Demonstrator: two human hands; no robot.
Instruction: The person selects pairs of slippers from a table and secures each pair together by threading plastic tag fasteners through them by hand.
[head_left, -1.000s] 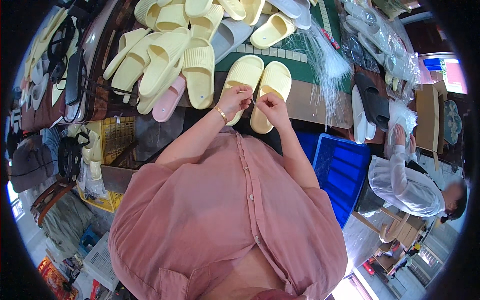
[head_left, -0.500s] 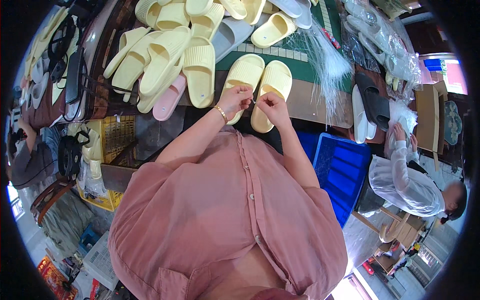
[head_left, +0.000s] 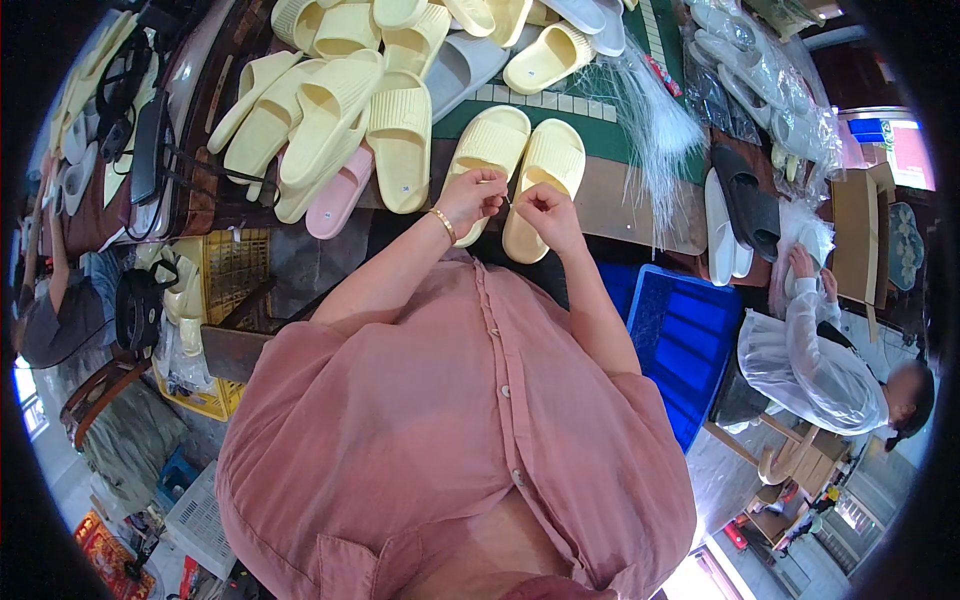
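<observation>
Two pale yellow slide slippers lie side by side at the table's near edge, a left one [head_left: 492, 135] and a right one [head_left: 554, 155]. Over the left slipper, my left hand [head_left: 472, 207], with a gold bracelet at its wrist, is closed in a pinch. My right hand [head_left: 549, 217] pinches over the right slipper, fingertips close to the left hand's. A short bit of thin pale strand shows between the fingertips; its ends are hidden in my fingers. A bundle of clear thin strands [head_left: 668, 135] hangs over the table edge to the right.
Yellow slippers [head_left: 398, 140] pile up at the left, with a pink slipper [head_left: 340, 195] and grey ones. A blue crate [head_left: 685, 340] stands below right, a yellow crate [head_left: 237, 270] below left. At the right, a person [head_left: 815, 360] handles plastic wrapping beside black slippers [head_left: 745, 205].
Both my hands stay almost still, pinched close together over the slippers. At the far left, another person's arm has shifted upward.
</observation>
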